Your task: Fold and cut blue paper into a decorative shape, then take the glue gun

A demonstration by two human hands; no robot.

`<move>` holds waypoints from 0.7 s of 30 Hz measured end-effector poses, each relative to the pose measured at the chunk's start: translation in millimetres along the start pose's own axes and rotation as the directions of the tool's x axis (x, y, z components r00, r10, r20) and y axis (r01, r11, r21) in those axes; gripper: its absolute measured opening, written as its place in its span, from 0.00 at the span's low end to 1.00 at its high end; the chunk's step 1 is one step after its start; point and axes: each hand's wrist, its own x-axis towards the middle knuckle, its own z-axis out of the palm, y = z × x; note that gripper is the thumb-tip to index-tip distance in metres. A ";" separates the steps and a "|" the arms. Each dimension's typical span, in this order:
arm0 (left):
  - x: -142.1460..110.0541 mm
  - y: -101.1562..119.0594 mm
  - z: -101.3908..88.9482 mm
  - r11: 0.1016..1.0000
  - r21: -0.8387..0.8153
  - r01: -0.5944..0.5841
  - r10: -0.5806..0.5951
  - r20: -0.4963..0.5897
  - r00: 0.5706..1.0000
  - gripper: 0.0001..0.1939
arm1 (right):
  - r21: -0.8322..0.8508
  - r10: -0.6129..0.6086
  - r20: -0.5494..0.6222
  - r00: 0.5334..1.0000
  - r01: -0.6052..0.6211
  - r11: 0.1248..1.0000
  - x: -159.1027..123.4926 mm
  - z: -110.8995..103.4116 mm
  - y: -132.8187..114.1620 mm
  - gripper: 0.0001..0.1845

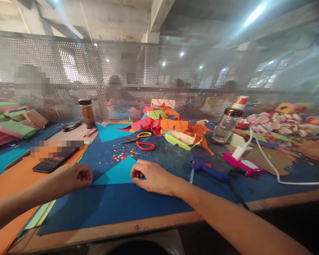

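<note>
Item under inspection: a blue paper triangle (118, 174), lying on the blue table mat (108, 209) at the centre of the frame, its peak pointing away from the person. The left hand (78, 176), left of centre, has its fingers curled inward at the triangle's left corner. The right hand (151, 177) rests over the right corner, likewise curled. The fingers hide both corners, so whether either hand pinches the paper or merely presses it cannot be told.

Progress, as judged: the piece is at an early stage. The triangular shape is there; its visible part bears no cut-outs or stuck-on dots. Beyond it, at upper centre, lies a heap of shaped paper pieces (174, 125), several dotted, which appear further advanced. A second blue sheet (110, 132) lies left of that heap, plain on its visible face.

Equipment: the scissors (137, 140) lie beyond the triangle beside small coloured scraps (121, 156); the glue gun (208, 169) lies right of centre. Neither is in hand.
</note>
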 end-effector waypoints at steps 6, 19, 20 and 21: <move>-8.5 10.5 0.0 0.989 0.138 0.046 -0.026 -0.143 0.989 0.07 | 0.008 -0.015 -0.002 1.000 0.015 1.000 0.7 0.0 0.5 0.03; 10.0 67.4 23.6 0.736 0.236 -0.635 0.668 -0.100 0.737 0.14 | -0.073 -0.069 -0.014 0.997 0.068 0.995 -0.4 -0.3 -0.2 0.03; 11.5 66.5 23.0 0.730 0.228 -0.644 0.676 -0.106 0.729 0.13 | -0.076 -0.073 -0.006 0.997 0.072 0.994 -0.7 -1.2 -0.6 0.03; 12.7 65.4 22.6 0.725 0.223 -0.651 0.683 -0.112 0.722 0.12 | -0.077 -0.077 0.006 0.997 0.077 0.994 -1.0 -2.4 -1.0 0.03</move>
